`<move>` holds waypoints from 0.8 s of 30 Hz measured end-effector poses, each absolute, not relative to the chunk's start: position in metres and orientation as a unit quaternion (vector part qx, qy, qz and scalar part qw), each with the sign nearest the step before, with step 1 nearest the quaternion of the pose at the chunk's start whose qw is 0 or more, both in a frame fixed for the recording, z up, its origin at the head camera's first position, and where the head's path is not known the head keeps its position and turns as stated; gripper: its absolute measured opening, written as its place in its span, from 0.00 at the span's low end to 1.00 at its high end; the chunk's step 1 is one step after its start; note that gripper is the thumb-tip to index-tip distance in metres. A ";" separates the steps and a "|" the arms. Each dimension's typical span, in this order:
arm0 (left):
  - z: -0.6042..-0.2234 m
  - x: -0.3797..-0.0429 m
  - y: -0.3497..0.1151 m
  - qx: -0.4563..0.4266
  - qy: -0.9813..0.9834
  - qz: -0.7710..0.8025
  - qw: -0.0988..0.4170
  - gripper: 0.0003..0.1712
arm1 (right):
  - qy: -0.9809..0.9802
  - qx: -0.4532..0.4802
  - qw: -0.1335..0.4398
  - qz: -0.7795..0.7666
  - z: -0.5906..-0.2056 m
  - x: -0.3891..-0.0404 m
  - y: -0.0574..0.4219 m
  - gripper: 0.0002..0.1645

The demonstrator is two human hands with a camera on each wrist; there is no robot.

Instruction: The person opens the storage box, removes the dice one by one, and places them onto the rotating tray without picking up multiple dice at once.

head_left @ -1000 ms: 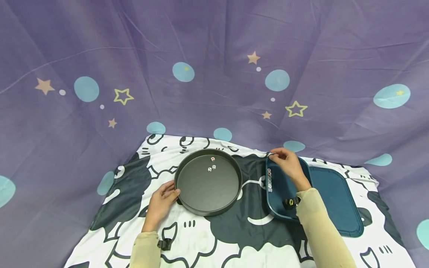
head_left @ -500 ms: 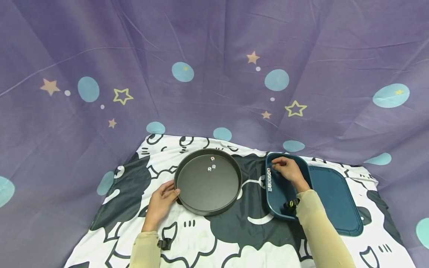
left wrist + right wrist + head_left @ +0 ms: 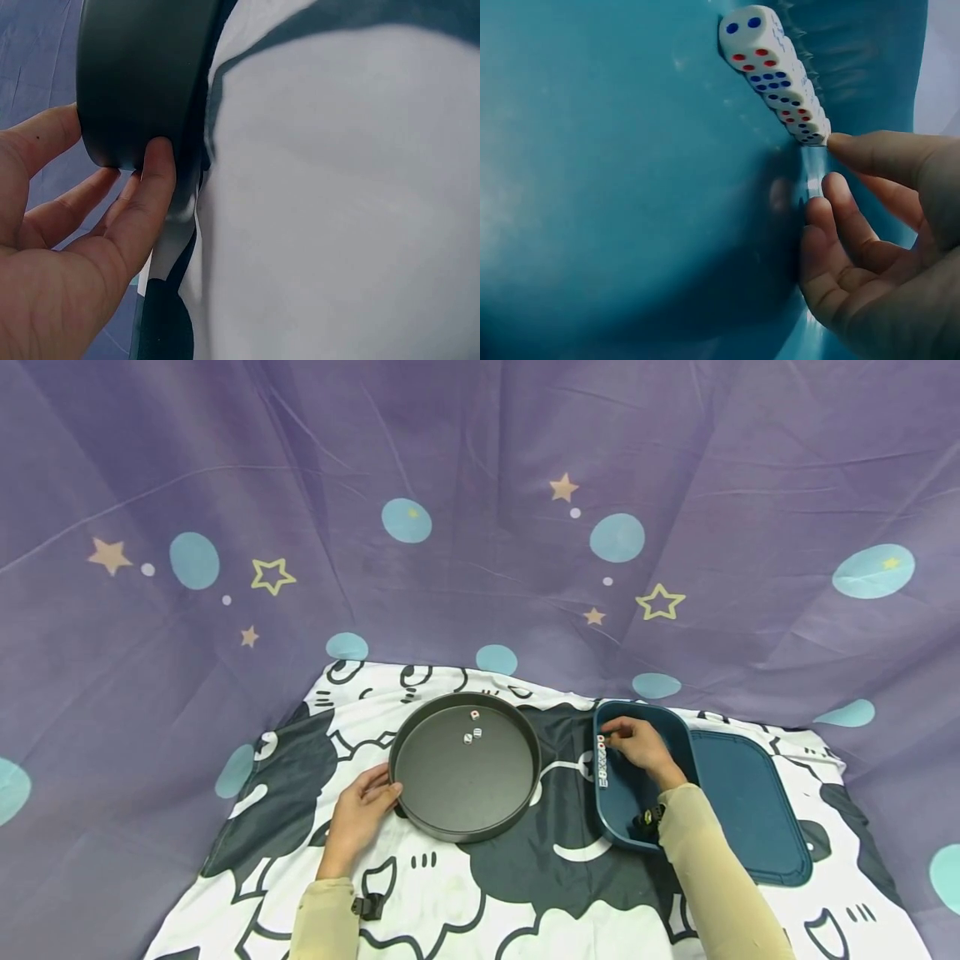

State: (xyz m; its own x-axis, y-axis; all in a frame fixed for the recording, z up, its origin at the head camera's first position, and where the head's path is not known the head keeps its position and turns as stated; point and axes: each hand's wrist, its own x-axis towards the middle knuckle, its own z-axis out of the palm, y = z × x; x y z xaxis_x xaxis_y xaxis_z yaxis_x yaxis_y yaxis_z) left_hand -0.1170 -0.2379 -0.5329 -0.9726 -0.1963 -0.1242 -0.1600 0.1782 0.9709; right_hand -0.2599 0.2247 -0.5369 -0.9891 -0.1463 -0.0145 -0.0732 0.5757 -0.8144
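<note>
A dark grey round pan [image 3: 465, 785] stands on the cloth, with three white dice [image 3: 477, 733] on its floor. My left hand [image 3: 360, 814] holds its near left side, thumb at the rim and fingers against the outer wall [image 3: 142, 82]. To the right is a blue rectangular box [image 3: 622, 822]. Inside it, a straight row of several white dice [image 3: 776, 86] with red and blue pips lies along the left wall. My right hand [image 3: 641, 747] reaches into the box. One fingertip is right at the far end of that row, and the other fingers hang loosely bent below it.
A flat blue lid [image 3: 757, 814] lies just right of the box, partly behind the right sleeve [image 3: 720, 877]. Black-and-white patterned cloth [image 3: 570, 935] covers the table. Behind it rises a purple curtain [image 3: 480, 568] with stars and dots.
My right hand has come from the box's far rim down inside, toward the far end of the dice row. My left hand and the pan stay in place.
</note>
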 end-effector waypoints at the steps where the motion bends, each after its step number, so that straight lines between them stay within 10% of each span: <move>1: -0.533 -0.117 -0.238 0.118 -0.767 -0.631 0.013 0.30 | 0.887 -0.061 0.040 -0.456 -0.538 -0.260 0.225 0.12; 24: -0.533 -0.119 -0.239 0.126 -0.755 -0.644 -0.008 0.31 | 0.903 -0.070 0.027 -0.424 -0.546 -0.262 0.224 0.11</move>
